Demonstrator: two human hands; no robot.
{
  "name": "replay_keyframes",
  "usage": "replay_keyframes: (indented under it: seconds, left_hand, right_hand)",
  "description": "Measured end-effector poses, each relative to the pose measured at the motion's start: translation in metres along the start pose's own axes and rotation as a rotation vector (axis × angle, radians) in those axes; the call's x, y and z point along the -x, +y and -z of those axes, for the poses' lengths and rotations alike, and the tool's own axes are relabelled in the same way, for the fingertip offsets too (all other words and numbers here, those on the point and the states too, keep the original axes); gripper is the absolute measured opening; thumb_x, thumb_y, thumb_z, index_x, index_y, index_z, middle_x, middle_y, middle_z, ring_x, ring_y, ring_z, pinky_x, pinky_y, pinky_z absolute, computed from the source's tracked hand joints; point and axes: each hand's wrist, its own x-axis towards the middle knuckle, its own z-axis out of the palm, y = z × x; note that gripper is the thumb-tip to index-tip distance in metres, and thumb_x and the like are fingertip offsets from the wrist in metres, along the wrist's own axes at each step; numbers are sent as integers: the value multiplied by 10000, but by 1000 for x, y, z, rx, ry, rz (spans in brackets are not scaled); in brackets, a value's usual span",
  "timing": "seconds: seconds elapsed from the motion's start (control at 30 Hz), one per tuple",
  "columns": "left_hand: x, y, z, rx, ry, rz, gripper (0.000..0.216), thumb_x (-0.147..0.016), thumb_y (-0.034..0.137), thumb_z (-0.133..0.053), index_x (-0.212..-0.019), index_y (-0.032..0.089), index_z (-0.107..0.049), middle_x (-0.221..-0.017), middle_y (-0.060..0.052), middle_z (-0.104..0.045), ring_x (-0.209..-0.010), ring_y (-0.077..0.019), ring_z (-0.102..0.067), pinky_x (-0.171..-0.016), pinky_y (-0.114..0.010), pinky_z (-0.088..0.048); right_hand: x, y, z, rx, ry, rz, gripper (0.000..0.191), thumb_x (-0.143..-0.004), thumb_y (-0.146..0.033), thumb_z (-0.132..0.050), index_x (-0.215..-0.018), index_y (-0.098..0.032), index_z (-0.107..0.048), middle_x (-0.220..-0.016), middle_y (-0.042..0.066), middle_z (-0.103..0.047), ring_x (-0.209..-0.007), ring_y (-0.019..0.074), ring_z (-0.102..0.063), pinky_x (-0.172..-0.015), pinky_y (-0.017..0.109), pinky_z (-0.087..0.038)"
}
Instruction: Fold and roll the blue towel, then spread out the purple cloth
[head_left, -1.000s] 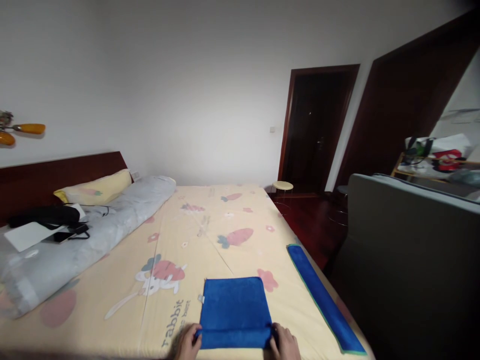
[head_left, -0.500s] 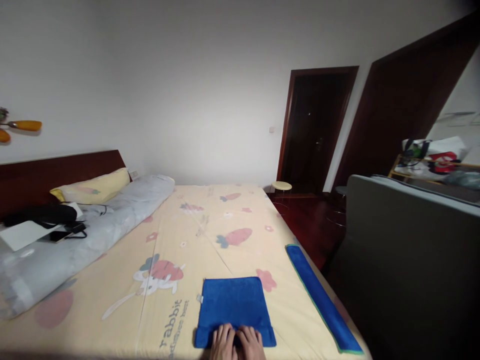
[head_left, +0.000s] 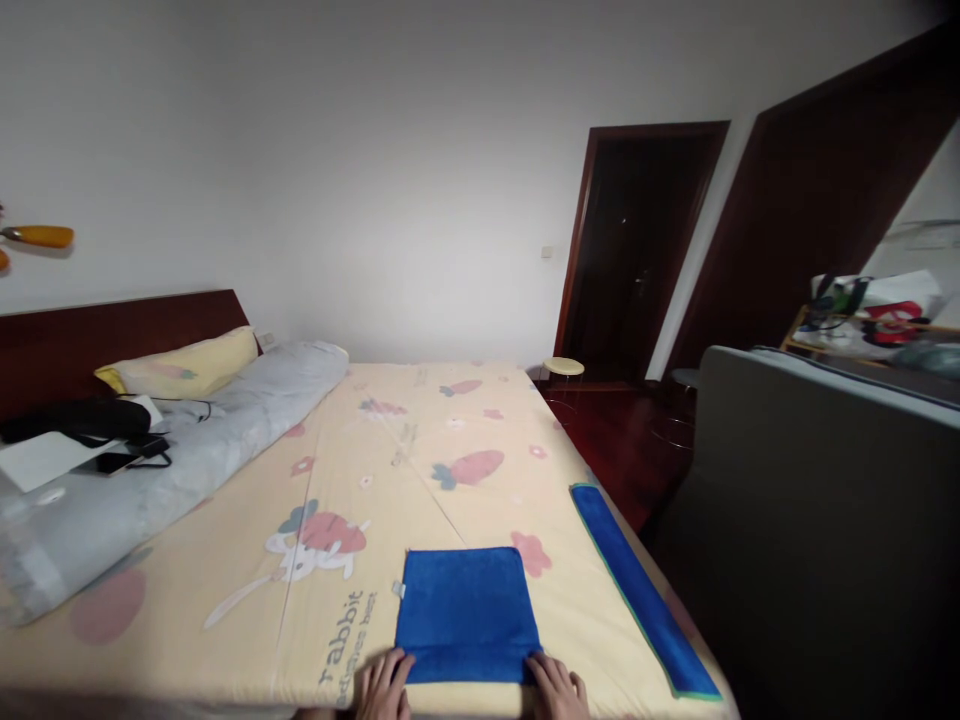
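With your left hand [head_left: 384, 686] and right hand [head_left: 558, 688] flat and open at the towel's [head_left: 466, 614] near corners, holding nothing, an uneven push could skew its fold on the bed [head_left: 420, 440].

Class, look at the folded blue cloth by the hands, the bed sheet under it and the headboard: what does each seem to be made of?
Folded blue cloth: likely microfibre or terry; matte, fuzzy, soft edges. Bed sheet: probably printed cotton-type fabric; flat, creased, cartoon print. Headboard: seemingly dark wood or veneer, smooth reddish-brown with slight sheen.
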Motion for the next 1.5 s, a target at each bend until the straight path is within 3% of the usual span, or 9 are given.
replay_keyframes:
  seconds: [0.27, 0.6, 0.73, 0.87, 1.03, 1.17, 1.3, 1.4, 1.5]
  left_hand:
    - [-23, 18, 23, 17, -179, 67, 679, -676, 2, -399, -1256, 319, -551, -1347, 2, -590, -1268, -187, -488, -1079, -377, -347]
    - [-39, 18, 72, 323, -171, 186, 446, -632, 30, -463, -972, 284, -602, -972, 35, -673, -968, -129, -592, -897, -228, -423]
    - [-44, 10, 61, 400, -168, 321, 422, -651, 45, -478, -990, 265, -599, -950, 39, -680, -944, -99, -622, -882, -181, -438]
    - [-50, 11, 46, 191, -111, 365, 359, -777, 123, -448, -1068, 241, -622, -1103, -17, -693, -1099, -157, -600, -977, -276, -421]
    - [-56, 40, 33, 58, -41, 238, 541, -792, 46, -349, -1240, 242, -580, -1307, -72, -617, -1215, -220, -547, -1019, -399, -412]
    - [-62, 82, 22, 180, -42, 17, 496, -781, 98, -410, -1188, 298, -613, -1224, -39, -664, -1160, -207, -579, -1006, -366, -429]
    - [-67, 108, 9, 176, -231, 24, 571, -755, 126, -424, -1293, 276, -540, -1383, -48, -574, -1303, -229, -476, -1094, -396, -365]
    - [-62, 94, -2, 156, -272, 41, 595, -731, 121, -439, -1300, 264, -539, -1395, -57, -565, -1311, -242, -473, -1103, -406, -358]
    - [-49, 57, -11, 110, -206, 2, 646, -698, 99, -468, -1307, 304, -532, -1369, -30, -591, -1271, -238, -515, -1093, -400, -376]
  right_hand:
    - [-27, -5, 16, -14, -121, 25, 553, -680, -55, -445, -1156, -296, -591, -1222, 35, -641, -1098, 229, -552, -924, 348, -345]
    - [-36, -5, 48, -176, -164, 15, 249, -761, -202, -478, -971, -250, -603, -957, 22, -678, -925, 219, -567, -869, 359, -371]
    - [-38, -3, 34, -131, -125, -67, 291, -777, -240, -490, -1040, -240, -613, -966, 42, -696, -912, 228, -599, -847, 363, -410]
    - [-41, 0, 10, 15, 18, -118, 312, -783, -236, -495, -1072, -234, -614, -993, 67, -695, -929, 250, -617, -811, 382, -420]
    - [-46, -17, -1, 74, 210, -9, 446, -712, -92, -483, -1101, -282, -591, -1081, 40, -675, -956, 215, -615, -805, 344, -408]
    - [-50, -54, -7, -31, 115, 230, 478, -712, -82, -507, -1110, -336, -577, -1092, -24, -681, -959, 176, -614, -819, 299, -400]
    - [-50, -79, -27, -99, 53, 227, 413, -734, -164, -568, -1097, -360, -590, -1086, -45, -699, -949, 189, -624, -809, 304, -400]
    - [-45, -69, -43, -39, 23, 207, 427, -711, -174, -577, -1092, -364, -611, -1094, -29, -712, -951, 224, -632, -798, 335, -400]
    - [-35, -41, -47, 58, 21, 138, 571, -627, -100, -549, -1141, -341, -605, -1160, 3, -693, -1032, 262, -611, -856, 379, -388]
